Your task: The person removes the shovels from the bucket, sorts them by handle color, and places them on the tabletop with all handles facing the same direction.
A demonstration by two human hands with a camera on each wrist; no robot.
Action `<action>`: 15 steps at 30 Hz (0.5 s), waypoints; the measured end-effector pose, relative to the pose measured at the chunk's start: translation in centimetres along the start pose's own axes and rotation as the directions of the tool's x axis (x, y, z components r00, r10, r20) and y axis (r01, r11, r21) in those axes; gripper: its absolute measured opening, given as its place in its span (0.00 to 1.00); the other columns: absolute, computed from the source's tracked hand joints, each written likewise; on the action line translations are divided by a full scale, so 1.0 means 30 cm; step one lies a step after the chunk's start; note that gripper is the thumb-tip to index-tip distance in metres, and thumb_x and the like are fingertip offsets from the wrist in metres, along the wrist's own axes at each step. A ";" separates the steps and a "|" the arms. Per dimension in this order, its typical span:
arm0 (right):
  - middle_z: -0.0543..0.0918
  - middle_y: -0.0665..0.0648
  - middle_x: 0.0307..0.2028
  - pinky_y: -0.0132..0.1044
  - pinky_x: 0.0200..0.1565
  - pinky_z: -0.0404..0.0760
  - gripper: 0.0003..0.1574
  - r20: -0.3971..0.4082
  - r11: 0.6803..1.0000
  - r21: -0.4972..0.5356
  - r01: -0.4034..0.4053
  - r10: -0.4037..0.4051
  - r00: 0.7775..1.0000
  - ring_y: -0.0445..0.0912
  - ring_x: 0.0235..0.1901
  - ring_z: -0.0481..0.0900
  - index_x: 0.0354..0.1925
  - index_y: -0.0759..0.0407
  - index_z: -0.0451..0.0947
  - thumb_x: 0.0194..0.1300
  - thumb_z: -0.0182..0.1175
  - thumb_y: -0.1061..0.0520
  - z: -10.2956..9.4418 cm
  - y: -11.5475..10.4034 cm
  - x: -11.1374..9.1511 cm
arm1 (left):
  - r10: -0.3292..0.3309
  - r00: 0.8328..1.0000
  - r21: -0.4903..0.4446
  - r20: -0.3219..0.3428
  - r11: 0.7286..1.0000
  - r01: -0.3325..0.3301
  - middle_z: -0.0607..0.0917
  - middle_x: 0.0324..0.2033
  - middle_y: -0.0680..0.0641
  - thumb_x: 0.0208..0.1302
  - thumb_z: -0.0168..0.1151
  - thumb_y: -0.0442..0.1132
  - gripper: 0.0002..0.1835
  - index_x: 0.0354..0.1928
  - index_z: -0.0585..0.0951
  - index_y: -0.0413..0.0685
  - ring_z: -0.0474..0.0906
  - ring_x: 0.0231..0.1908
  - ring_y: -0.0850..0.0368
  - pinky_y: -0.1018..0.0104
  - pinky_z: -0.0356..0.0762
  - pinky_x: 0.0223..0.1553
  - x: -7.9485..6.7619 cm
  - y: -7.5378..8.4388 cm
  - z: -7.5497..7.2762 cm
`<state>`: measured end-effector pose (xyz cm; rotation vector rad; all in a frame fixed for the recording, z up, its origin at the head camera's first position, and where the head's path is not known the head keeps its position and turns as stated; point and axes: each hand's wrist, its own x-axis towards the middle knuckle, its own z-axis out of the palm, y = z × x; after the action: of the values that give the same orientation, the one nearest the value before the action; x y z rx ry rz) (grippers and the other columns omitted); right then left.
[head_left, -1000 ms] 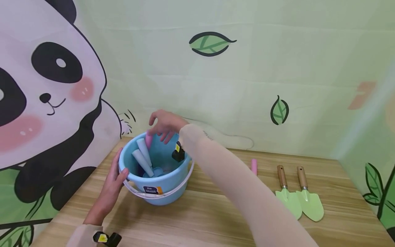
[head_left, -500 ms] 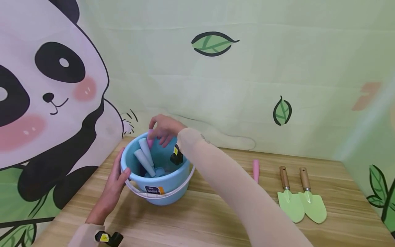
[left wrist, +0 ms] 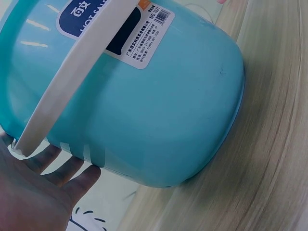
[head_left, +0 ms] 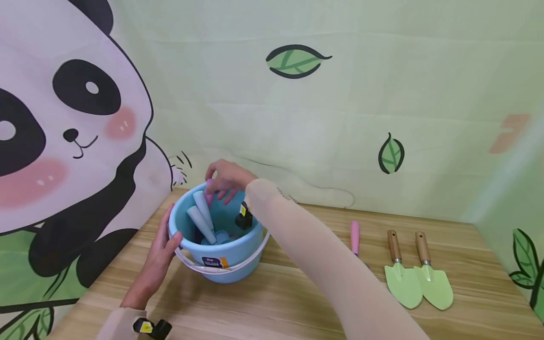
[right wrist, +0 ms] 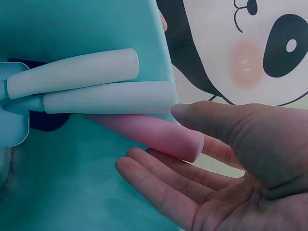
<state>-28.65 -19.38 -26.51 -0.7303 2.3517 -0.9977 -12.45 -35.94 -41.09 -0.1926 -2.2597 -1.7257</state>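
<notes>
from where i sit, the right hand (head_left: 229, 177) is at twelve o'clock of the blue bucket (head_left: 246, 248), with its fingers narrow round the top end of the pink handle (right wrist: 159, 134). the thumb is on one side and the pointing finger is behind, like a light pinch; i can't tell how hard it squeezes. the pink handle leans on a slant inside the bucket, near eleven o'clock. just beside it, toward nine and ten o'clock, are two blue handles (head_left: 200, 223), and the thumb sits right by the end of one of them. so i'd tuck that thumb in to pinch only pink, and move it along its own slant, so it does not drag the blue ones too. there is a dark blue thing (right wrist: 50, 121) down by the low ends, but i can't tell what it belongs to, so i'd go slow in case it catches

the left hand (head_left: 159, 250) is wide, its fingers flat on the outside of the bucket at nine o'clock. i'd use it as a brace, since a push from the right could tip or slide the bucket on the table (head_left: 272, 307). the black wrist camera (head_left: 243, 217) is inside the rim at three o'clock, so i'd lift the wrist a bit to stop a bump. i'd hold the sleeve (head_left: 323, 255) high too, as it crosses over the other pink handle (head_left: 355, 236) at three o'clock of the bucket, with two green trowels (head_left: 403, 285) past it
</notes>
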 end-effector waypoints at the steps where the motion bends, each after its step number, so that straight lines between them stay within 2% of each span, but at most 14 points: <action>1: 0.87 0.62 0.45 0.46 0.41 0.89 0.24 -0.001 1.000 0.006 0.002 -0.002 1.000 0.58 0.48 0.87 0.60 0.57 0.73 0.70 0.68 0.58 0.000 0.001 0.000 | -0.001 1.000 0.000 -0.001 1.000 0.001 0.49 0.80 0.45 0.81 0.41 0.47 0.35 0.82 0.42 0.72 0.51 0.75 0.33 0.24 0.55 0.66 0.000 0.000 0.000; 9: 0.87 0.62 0.42 0.48 0.45 0.88 0.22 -0.009 0.998 0.044 0.043 -0.042 0.999 0.58 0.47 0.87 0.56 0.60 0.75 0.67 0.69 0.64 -0.001 0.011 -0.004 | -0.006 1.000 -0.002 -0.004 1.000 0.006 0.49 0.80 0.45 0.81 0.41 0.47 0.35 0.82 0.42 0.71 0.51 0.75 0.33 0.25 0.55 0.66 0.002 -0.005 -0.001; 15: 0.85 0.58 0.39 0.45 0.45 0.88 0.21 -0.039 0.997 0.002 0.077 -0.077 0.996 0.56 0.46 0.88 0.52 0.57 0.77 0.62 0.73 0.63 0.007 0.018 0.002 | -0.006 1.000 -0.004 -0.002 1.000 0.006 0.49 0.80 0.45 0.81 0.41 0.47 0.35 0.82 0.42 0.71 0.50 0.75 0.34 0.25 0.54 0.66 0.004 -0.010 -0.004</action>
<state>-28.71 -19.22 -27.05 -0.8122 2.3697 -1.0575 -12.62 -36.15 -41.30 -0.1850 -2.2578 -1.7332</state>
